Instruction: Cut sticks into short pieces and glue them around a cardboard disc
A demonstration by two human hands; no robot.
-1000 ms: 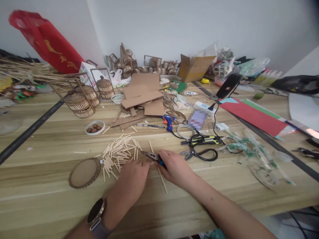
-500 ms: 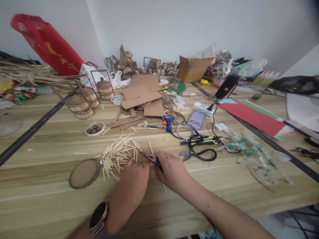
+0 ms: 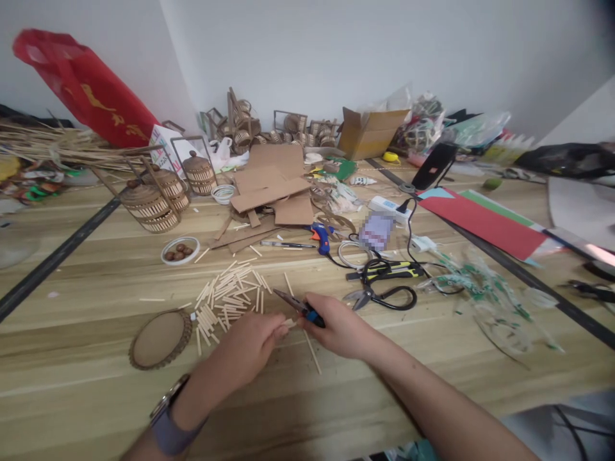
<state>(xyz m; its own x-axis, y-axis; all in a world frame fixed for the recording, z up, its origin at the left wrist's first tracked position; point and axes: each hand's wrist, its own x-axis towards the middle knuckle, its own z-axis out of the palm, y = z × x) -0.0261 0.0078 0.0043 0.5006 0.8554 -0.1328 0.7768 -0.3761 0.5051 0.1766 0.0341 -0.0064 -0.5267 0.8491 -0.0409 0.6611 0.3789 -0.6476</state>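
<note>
My left hand (image 3: 259,336) works in front of the surface's (image 3: 288,410) middle, nearer the front edge than the back. Its fingers are pinched together on a pale stick (image 3: 289,323), one end left poking out toward the right hand (image 3: 336,323), probably to keep the fingertips clear of the tool there. That right hand is closed around the grips of the pliers (image 3: 292,301), whose nose angles toward the back left corner, just beyond the stick; from here I can't tell whether their jaws are parted. Below them a longer stick (image 3: 312,352) slants toward the front edge.

Just past my left hand lies the pile (image 3: 228,291) of cut sticks, which I'd say is kept loose and close for easy picking. The round tray (image 3: 160,339) sits flat beside it, toward the left edge, likely out of the forearm's way. Brown beads (image 3: 180,251) rest in a white dish (image 3: 166,258), presumably so they can't roll. The scissors (image 3: 384,299) lie to the right of the pliers, apart from them, handy but aside.
</note>
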